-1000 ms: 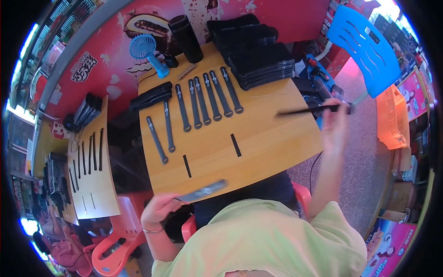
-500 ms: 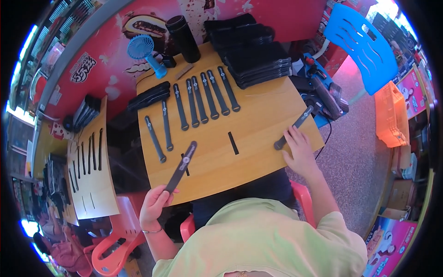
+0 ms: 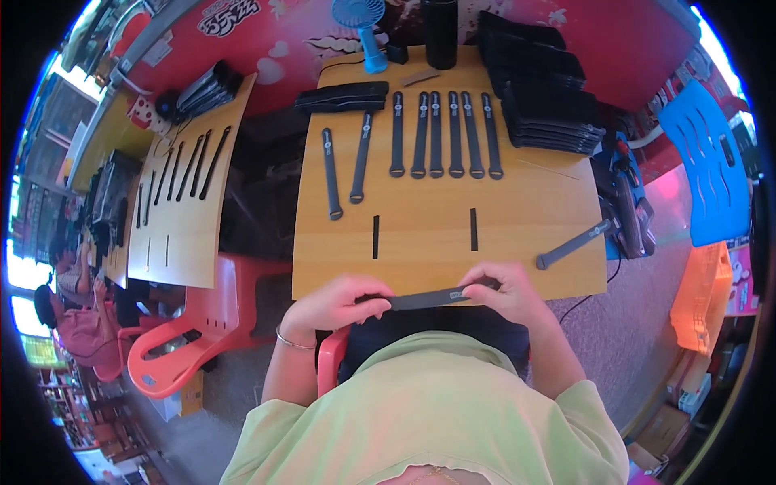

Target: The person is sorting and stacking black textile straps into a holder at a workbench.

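Observation:
A dark grey strap [image 3: 428, 300] with a small pale mark is stretched level between my two hands, just over the table's near edge. My left hand [image 3: 346, 301] pinches one end, and my right hand [image 3: 503, 293] pinches the other. Another strap [image 3: 572, 244] lies slanted on the table to the right. Farther back, several similar straps [image 3: 436, 136] lie side by side in a row, each with a ring-like end toward me. Two more straps [image 3: 331, 174] rest to the left of that row. Two short black strips [image 3: 474, 229] sit on the wooden table [image 3: 420, 234] in front of me.
Stacked black pouches [image 3: 550, 121] stand at the back right, and a flat black bundle [image 3: 343, 96] at the back left. Behind are a blue fan [image 3: 370, 48] and a black cylinder [image 3: 440, 36]. A red chair [image 3: 218, 315] and second table [image 3: 202, 234] stand left.
My right hand has left the strap on the right side of the table and now holds the other end of the strap in my left hand. The view has turned rightward on the table.

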A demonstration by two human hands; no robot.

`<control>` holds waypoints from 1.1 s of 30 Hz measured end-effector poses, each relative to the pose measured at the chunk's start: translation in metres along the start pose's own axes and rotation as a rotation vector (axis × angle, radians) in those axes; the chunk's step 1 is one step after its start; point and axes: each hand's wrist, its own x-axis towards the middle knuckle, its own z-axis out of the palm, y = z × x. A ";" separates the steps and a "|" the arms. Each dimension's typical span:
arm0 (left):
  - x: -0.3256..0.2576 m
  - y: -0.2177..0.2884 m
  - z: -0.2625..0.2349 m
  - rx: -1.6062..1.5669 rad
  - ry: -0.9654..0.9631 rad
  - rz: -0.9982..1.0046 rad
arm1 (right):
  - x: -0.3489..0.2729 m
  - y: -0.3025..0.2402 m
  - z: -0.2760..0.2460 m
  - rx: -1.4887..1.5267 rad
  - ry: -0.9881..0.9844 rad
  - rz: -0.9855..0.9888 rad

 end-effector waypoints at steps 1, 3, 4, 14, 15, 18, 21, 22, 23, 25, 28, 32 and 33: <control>-0.002 -0.007 -0.001 -0.066 0.095 -0.042 | 0.004 0.004 0.001 0.012 0.092 -0.015; -0.004 -0.020 -0.001 -0.219 0.278 -0.104 | 0.008 0.007 0.002 0.013 0.186 -0.038; -0.002 -0.025 -0.002 -0.221 0.281 -0.101 | 0.011 0.009 0.001 0.080 0.239 -0.020; 0.050 -0.055 -0.032 -0.271 0.768 0.015 | 0.060 0.033 -0.022 0.125 0.528 0.006; 0.055 -0.058 -0.034 -0.280 0.797 0.008 | 0.064 0.037 -0.025 0.095 0.562 -0.014; 0.065 -0.063 -0.035 -0.333 0.818 0.022 | 0.074 0.052 -0.034 0.038 0.625 -0.060; 0.070 -0.063 -0.038 -0.368 0.821 0.025 | 0.076 0.054 -0.043 -0.048 0.675 -0.079; 0.072 -0.063 -0.039 -0.357 0.831 0.011 | 0.076 0.055 -0.044 -0.110 0.698 -0.074; 0.074 -0.064 -0.040 -0.358 0.831 0.008 | 0.077 0.056 -0.045 -0.109 0.696 -0.070; 0.078 -0.070 -0.042 -0.362 0.885 0.041 | 0.079 0.058 -0.046 -0.142 0.734 -0.127; 0.084 -0.080 -0.043 -0.343 0.914 0.068 | 0.079 0.057 -0.047 -0.235 0.723 -0.069; 0.086 -0.080 -0.040 -0.286 0.944 0.022 | 0.082 0.056 -0.044 -0.301 0.741 -0.062; 0.087 -0.081 -0.040 -0.276 0.948 0.003 | 0.083 0.056 -0.044 -0.307 0.744 -0.061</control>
